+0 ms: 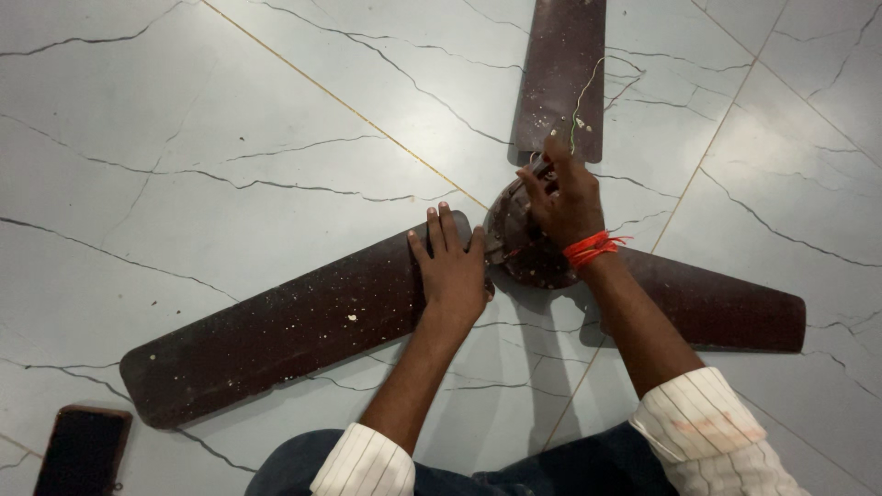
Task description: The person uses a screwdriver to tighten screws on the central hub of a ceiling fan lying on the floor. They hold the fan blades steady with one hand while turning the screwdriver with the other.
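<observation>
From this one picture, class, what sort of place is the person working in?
Probably an indoor room at home: a marble-look tiled floor, a ceiling fan laid flat on it, and a phone beside it.

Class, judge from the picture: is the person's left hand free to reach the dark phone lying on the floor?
Probably yes: the left hand only rests flat on a brown fan blade, and bare marble floor lies between it and the phone.

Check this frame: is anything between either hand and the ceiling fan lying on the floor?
Nothing visible. The left hand lies flat on a fan blade, and the right hand rests on the motor hub, near a thin wire.
</observation>
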